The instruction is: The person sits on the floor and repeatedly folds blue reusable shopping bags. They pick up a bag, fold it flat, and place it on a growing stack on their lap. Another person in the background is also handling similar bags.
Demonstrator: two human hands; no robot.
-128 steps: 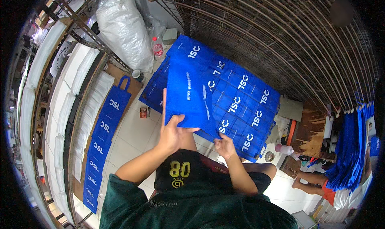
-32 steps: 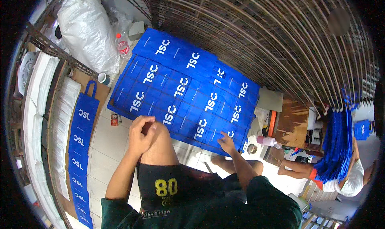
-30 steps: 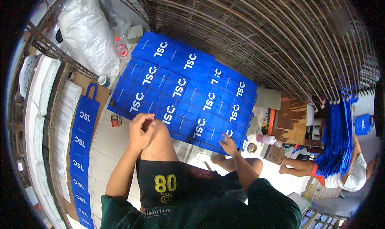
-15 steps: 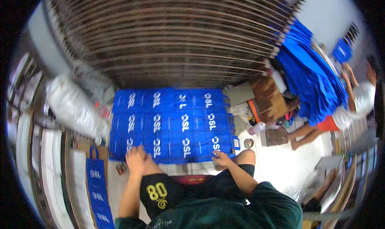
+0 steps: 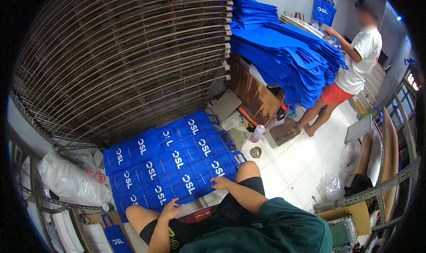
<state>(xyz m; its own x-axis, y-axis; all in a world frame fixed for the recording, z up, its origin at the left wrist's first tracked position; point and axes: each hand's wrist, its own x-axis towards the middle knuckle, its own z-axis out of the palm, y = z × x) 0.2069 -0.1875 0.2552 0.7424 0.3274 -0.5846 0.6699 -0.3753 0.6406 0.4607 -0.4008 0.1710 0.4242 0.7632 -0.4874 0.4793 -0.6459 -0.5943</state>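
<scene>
Blue fabric tote bags [image 5: 179,175] with white print lie flat in rows on a wire shelf in front of my knees. My left hand [image 5: 170,209] is over my thigh, just short of the shelf's front edge, its fingers apart and holding nothing. At the front right corner of the bags is my right hand [image 5: 220,183], fingers loosely stretched over the nearest bag. Whether its fingertips touch the fabric I cannot tell.
Raised wire shelves of a drying rack [image 5: 120,53] stand behind the bags. A big pile of blue bags [image 5: 284,53] rises at the back right, beside a person in a white shirt [image 5: 361,49]. A bottle [image 5: 257,133] and a round tin [image 5: 255,152] stand on the tiled floor. Plastic-wrapped stock [image 5: 73,177] lies left.
The view has swung to the right, bringing the bag pile and the other person further in. My left hand's fingers have spread, and it sits nearer to me. My right hand stays by the corner.
</scene>
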